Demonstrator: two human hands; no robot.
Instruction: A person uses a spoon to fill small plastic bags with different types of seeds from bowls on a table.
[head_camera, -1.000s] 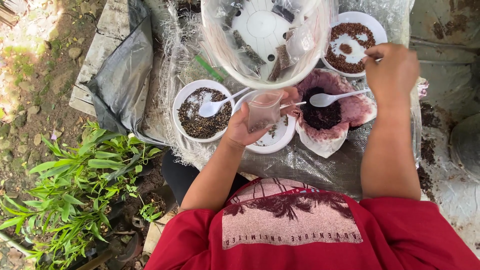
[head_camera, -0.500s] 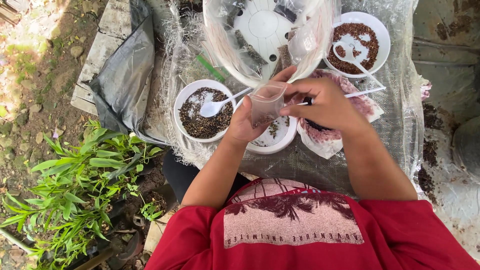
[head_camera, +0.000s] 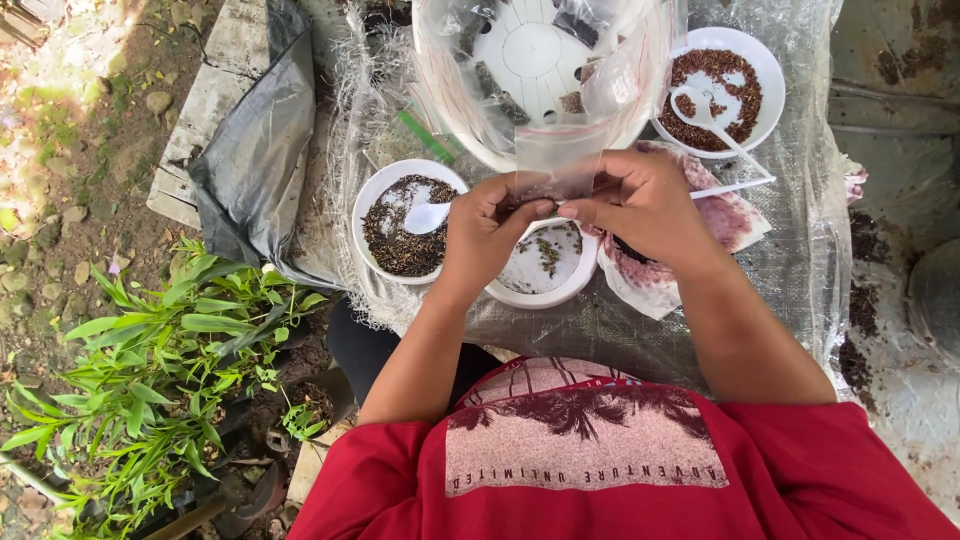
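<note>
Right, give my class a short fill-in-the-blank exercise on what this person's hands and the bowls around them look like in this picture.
1. Both hands, the left hand and the right hand, pinch a small clear plastic ____ between them.
2. The bowl of dark seeds beside the left hand has a white ____ lying in it.
3. The bowl of reddish seeds sits on the person's ____ side.
4. The person wears a ____ shirt.

Missing words: bag; spoon; right; red
</note>
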